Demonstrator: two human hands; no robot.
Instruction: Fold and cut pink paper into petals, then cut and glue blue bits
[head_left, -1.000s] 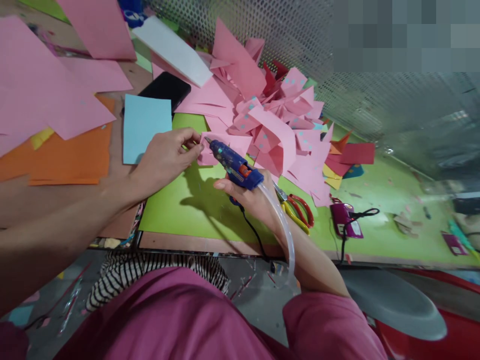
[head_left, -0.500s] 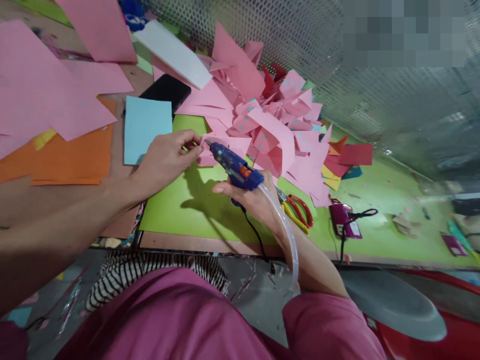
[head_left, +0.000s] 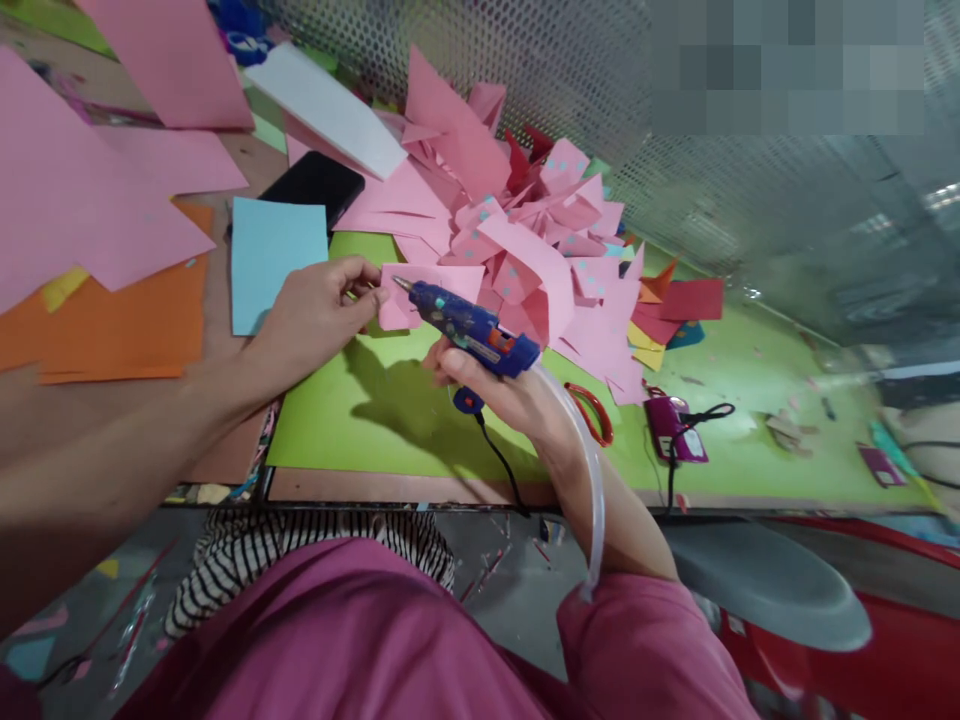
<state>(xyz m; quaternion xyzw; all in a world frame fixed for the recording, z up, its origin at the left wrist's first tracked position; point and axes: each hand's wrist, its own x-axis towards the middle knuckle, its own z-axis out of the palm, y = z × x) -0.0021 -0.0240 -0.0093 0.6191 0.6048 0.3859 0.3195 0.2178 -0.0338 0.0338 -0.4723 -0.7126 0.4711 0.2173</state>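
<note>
My left hand (head_left: 330, 305) pinches the left edge of a small pink paper piece (head_left: 401, 312) between thumb and fingers, just over the green mat (head_left: 330, 420). In my right hand (head_left: 495, 395) is a blue hot glue gun (head_left: 469, 325), its metal nozzle pointing left across the pink paper's upper part. Whether the tip touches the paper I cannot tell. A long clear glue stick (head_left: 589, 460) runs from the gun's back along my right forearm. Behind the gun lies a heap of pink folded paper shapes (head_left: 540, 250), some with blue dots.
Red-handled scissors (head_left: 592, 415) lie partly hidden behind my right arm. Light blue paper (head_left: 277, 255) and a black phone (head_left: 330, 185) sit beyond my left hand. Orange sheets (head_left: 127, 320) are at left. A purple box with a black cord (head_left: 671, 430) stands at right.
The glue gun's body has turned slightly, and its nozzle now lies over the pink paper farther left along it. My left hand keeps its pinch. The whole view has shifted a little.
</note>
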